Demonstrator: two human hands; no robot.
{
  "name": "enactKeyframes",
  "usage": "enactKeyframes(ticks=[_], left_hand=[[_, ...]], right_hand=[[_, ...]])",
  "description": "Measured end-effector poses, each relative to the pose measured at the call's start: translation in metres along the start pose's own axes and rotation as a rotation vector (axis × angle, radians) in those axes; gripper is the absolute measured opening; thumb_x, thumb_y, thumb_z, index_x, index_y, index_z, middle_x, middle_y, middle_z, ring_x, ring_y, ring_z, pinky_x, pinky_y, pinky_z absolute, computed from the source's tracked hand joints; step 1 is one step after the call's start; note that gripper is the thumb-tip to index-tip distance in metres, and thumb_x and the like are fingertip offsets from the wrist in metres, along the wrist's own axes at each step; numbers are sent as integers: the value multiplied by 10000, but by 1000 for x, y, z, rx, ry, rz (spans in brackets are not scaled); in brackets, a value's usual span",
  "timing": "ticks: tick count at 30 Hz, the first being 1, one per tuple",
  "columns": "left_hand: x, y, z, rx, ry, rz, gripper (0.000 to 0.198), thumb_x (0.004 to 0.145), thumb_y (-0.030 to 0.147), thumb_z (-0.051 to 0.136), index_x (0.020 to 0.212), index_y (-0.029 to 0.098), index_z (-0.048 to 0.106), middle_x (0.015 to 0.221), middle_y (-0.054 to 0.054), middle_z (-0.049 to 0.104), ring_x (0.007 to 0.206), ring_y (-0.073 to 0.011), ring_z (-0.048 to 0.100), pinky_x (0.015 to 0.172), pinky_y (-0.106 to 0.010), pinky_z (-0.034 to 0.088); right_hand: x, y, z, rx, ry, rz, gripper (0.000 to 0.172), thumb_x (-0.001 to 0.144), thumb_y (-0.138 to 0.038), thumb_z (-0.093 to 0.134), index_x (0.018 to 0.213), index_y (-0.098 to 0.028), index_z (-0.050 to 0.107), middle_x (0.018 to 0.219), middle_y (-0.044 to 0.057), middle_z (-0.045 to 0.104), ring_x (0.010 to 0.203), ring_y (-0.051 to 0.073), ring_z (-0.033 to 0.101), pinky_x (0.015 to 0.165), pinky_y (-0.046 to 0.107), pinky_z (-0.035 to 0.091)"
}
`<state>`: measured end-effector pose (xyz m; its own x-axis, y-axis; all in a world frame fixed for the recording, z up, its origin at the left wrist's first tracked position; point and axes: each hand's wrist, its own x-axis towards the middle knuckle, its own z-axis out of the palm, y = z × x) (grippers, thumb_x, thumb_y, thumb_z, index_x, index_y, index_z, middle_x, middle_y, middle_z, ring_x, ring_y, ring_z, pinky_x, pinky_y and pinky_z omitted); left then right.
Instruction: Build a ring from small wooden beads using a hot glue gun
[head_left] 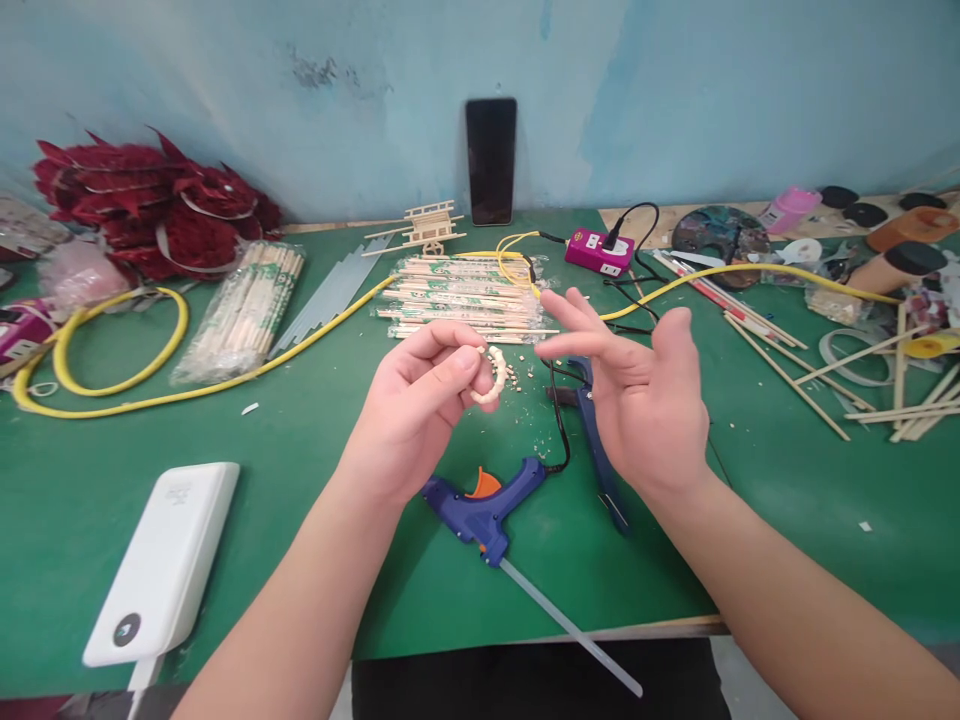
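My left hand (418,400) is raised over the green table (300,440) and pinches a small curved arc of glued wooden bits (493,375) between thumb and fingers. My right hand (645,395) hovers just right of the arc with fingers spread and nothing in it. Under my hands lies a blue glue gun (484,500) with an orange trigger and a glue stick sticking out at the back. Blue-handled cutters (596,445) lie below my right hand. Wood crumbs are scattered beneath the arc.
Wrapped chopstick packs (469,295) and a bag of sticks (244,310) lie further back, near a small wooden model (427,228) and a phone (490,160) leaning on the wall. Yellow cable (120,345), white power bank (169,565), pink power strip (598,250), loose sticks (817,370) at right.
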<state>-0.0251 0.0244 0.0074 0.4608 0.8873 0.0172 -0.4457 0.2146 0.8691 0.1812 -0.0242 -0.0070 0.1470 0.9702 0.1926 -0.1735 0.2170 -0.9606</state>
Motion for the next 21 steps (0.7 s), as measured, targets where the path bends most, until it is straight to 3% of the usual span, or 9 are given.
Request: enactKeyframes(ticks=[1, 3, 7, 11, 16, 19, 21], left_hand=[[0, 0, 0, -1, -1, 0, 52, 997, 251, 820, 986, 206, 797, 710, 15, 640, 682, -128, 642, 739, -257, 606], [0, 0, -1, -1, -3, 3, 54, 1000, 250, 818, 986, 203, 796, 715, 14, 644, 688, -125, 643, 737, -252, 608], [-1, -1, -1, 4, 9, 17, 75, 985, 267, 849, 1002, 209, 804, 737, 11, 679, 689, -121, 651, 727, -243, 621], [-2, -2, 3, 60, 81, 75, 117, 951, 275, 899, 992, 210, 811, 816, -14, 751, 717, -124, 685, 707, -225, 636], [-2, -3, 10, 61, 109, 48, 158, 932, 305, 923, 983, 209, 808, 874, -6, 758, 704, -118, 717, 710, -231, 664], [-2, -6, 14, 55, 98, 48, 182, 915, 306, 941, 978, 203, 805, 870, -15, 771, 753, -139, 747, 727, -246, 681], [-2, -9, 16, 67, 97, 50, 182, 919, 301, 939, 977, 199, 799, 887, -24, 790, 776, -149, 763, 753, -266, 693]], right_hand=[[-1, -1, 1, 31, -22, -4, 779, 1162, -703, 201, 1145, -375, 908, 1504, -83, 778, 1767, 246, 289, 1484, 517, 70], [-3, -6, 4, 124, -80, 47, 776, 1122, -786, 192, 1370, -412, 825, 1491, -76, 788, 1751, 250, 332, 1482, 541, 107], [-6, -17, 8, 308, -110, 183, 777, 1066, -867, 198, 1494, -465, 707, 1407, -45, 834, 1704, 250, 435, 1460, 571, 198], [0, -15, 5, 453, -71, 273, 727, 1029, -880, 299, 1495, -453, 658, 1532, -23, 767, 1630, 257, 547, 1397, 580, 359], [10, -5, -6, 493, -142, 274, 712, 1038, -818, 303, 1447, -386, 694, 1632, 32, 695, 1567, 302, 619, 1282, 634, 507], [8, -5, -4, 425, -168, 284, 729, 1028, -842, 314, 1428, -379, 709, 1598, 44, 722, 1513, 319, 663, 1179, 603, 602], [3, -5, 0, 328, -157, 239, 586, 1031, -777, 484, 1301, -342, 768, 1459, 62, 801, 1365, 317, 750, 1071, 529, 667]])
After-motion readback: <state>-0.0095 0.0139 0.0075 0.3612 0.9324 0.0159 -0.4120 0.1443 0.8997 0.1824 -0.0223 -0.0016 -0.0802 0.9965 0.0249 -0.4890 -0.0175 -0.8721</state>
